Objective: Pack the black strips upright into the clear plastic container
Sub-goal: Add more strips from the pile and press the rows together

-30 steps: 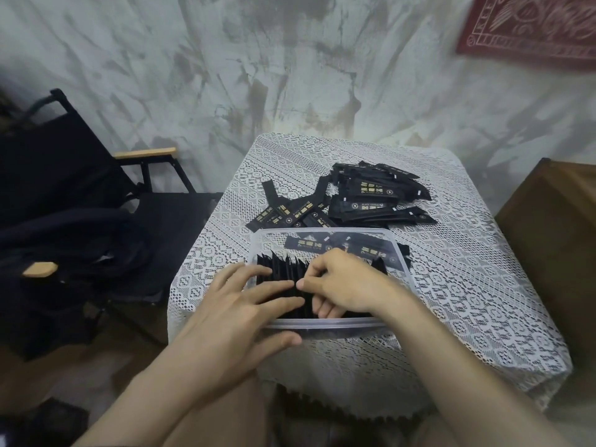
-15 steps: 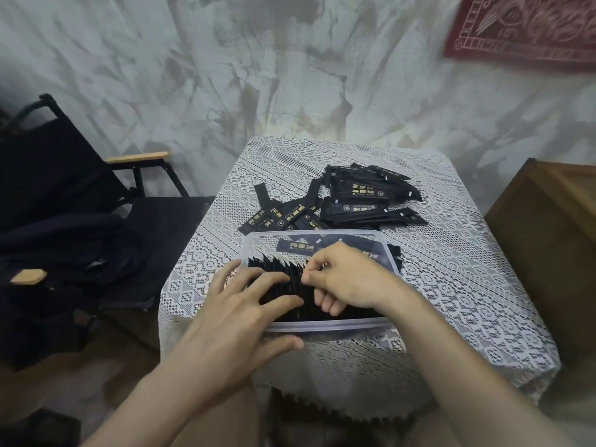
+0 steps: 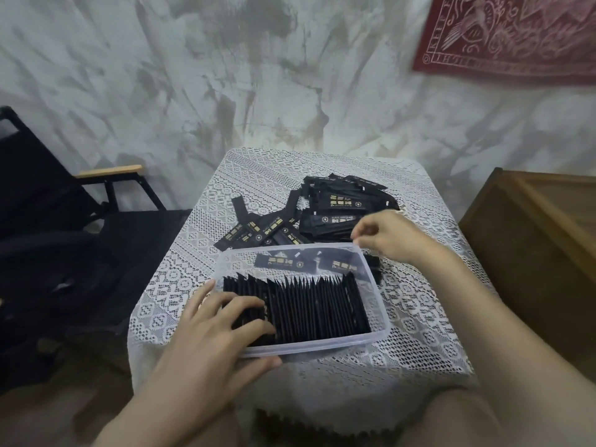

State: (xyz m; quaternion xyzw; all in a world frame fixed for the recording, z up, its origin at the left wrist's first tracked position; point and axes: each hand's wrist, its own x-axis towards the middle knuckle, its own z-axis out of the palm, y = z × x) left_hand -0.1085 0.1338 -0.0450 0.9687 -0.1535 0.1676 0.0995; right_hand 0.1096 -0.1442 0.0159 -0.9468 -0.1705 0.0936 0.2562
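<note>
A clear plastic container (image 3: 379,333) sits on the near part of the small table, filled with a row of black strips standing upright (image 3: 316,304); two strips lie flat at its far end. A loose pile of black strips (image 3: 325,214) with gold print lies behind it. My left hand (image 3: 219,330) rests on the left end of the upright row, fingers spread over the strips, thumb against the container's near rim. My right hand (image 3: 387,237) hovers over the container's far right corner by the pile, fingers loosely curled, holding nothing that I can see.
The table wears a white lace cloth (image 3: 419,311). A black folding chair (image 3: 64,227) with wooden armrests stands at the left. A brown wooden cabinet (image 3: 541,240) stands at the right. A red wall hanging (image 3: 516,33) is at the upper right.
My right hand has left the upright row and moved back and right toward the loose pile. My left hand stays on the row's left end.
</note>
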